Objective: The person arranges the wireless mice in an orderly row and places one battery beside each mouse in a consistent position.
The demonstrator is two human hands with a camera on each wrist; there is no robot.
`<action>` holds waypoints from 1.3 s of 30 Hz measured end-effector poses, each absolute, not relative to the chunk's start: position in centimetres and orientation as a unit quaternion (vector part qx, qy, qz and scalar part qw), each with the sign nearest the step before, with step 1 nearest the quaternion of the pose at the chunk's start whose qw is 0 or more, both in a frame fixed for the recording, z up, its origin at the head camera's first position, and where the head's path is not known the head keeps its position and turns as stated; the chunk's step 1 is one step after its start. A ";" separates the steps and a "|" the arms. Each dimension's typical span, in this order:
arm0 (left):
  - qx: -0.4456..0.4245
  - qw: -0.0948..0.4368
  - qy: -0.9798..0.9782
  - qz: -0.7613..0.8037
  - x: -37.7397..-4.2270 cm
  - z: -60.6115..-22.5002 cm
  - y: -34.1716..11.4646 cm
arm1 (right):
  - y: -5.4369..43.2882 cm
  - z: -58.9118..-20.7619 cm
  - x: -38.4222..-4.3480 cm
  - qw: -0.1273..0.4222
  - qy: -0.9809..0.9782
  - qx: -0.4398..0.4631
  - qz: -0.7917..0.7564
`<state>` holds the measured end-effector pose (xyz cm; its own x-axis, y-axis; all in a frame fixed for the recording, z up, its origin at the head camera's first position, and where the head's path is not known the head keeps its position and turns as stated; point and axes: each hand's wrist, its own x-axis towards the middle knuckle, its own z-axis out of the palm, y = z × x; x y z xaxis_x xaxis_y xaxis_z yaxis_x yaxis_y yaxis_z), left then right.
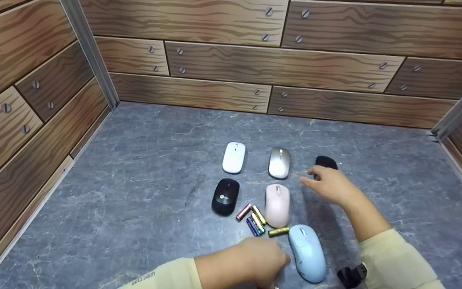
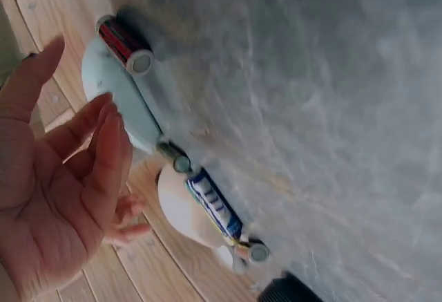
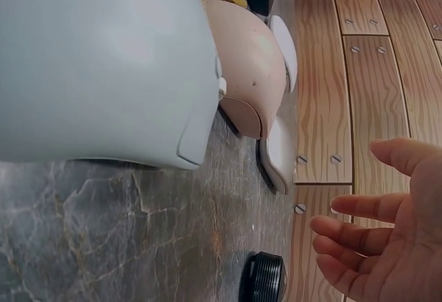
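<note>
My left hand (image 1: pixel 255 257) is low over the front of the table, left of a light-blue mouse (image 1: pixel 308 253). In the left wrist view its fingers bend loosely with nothing between them, and a red-and-black battery (image 2: pixel 126 45) lies just beyond the fingertips. My right hand (image 1: pixel 329 182) reaches out at the right, fingers spread and holding nothing. It partly covers a small black object (image 1: pixel 326 161), whose ridged side shows in the right wrist view. Between the hands stands a pink mouse (image 1: pixel 277 205), with several coloured batteries (image 1: pixel 257 218) beside it.
Farther back are a white mouse (image 1: pixel 234 157) and a silver-grey mouse (image 1: pixel 279 162). A black mouse (image 1: pixel 225 196) sits left of the batteries. One yellow battery (image 1: pixel 278 231) lies near the blue mouse's front end. Wood-patterned walls (image 1: pixel 215 60) border the grey marbled table (image 1: pixel 134 180).
</note>
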<state>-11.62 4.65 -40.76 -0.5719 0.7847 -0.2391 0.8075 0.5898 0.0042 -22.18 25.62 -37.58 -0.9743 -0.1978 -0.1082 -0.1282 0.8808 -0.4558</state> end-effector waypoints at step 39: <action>0.389 -0.060 0.914 -0.102 -13.4 -42.6 3.5 | 25.3 -38.0 -21.7 0.083 0.967 -0.094 -0.220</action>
